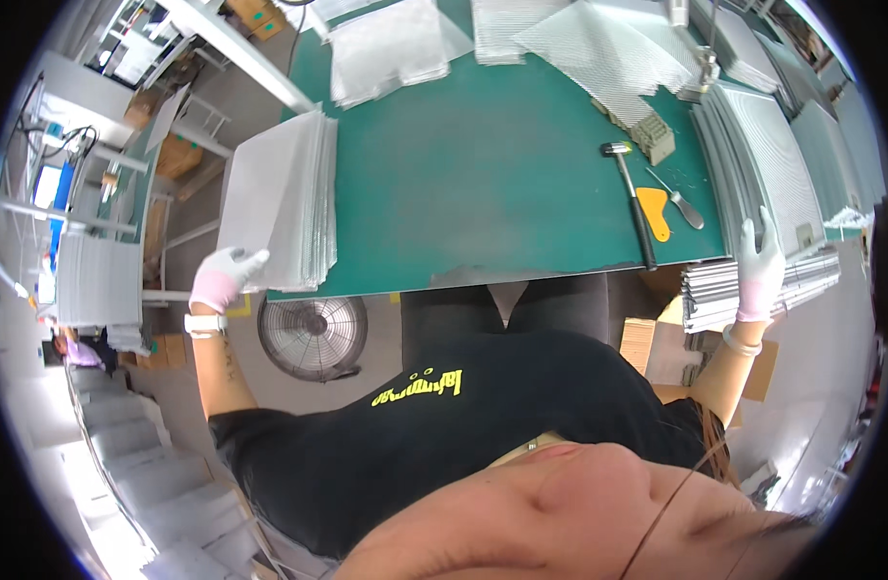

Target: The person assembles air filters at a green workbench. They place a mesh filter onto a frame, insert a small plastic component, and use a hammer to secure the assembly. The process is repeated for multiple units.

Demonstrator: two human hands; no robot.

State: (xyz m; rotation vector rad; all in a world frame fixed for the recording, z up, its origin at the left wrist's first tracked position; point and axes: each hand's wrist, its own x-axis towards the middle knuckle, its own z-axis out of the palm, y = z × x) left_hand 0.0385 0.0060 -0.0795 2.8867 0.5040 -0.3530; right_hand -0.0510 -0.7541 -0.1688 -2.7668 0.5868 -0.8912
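My left hand (226,276), in a white and pink glove, is by the near left corner of a stack of whitish sheets (275,193) at the table's left end. Its fingers are apart, and I see nothing held in them. On the other side my right hand (761,266), gloved alike, lies against the near end of a stack of grey ribbed panels (768,159). Its fingers point away from me, thumb spread, with no panel gripped. Whether either hand presses on its stack is hard to tell.
A hammer (635,208), a yellow scraper (654,215) and a screwdriver (684,203) lie on the green table (444,184), near a beige block (654,138). More sheets (391,53) cover the far edge. Below the table, a floor fan (314,333) stands left; finned panels (705,298) are at right.
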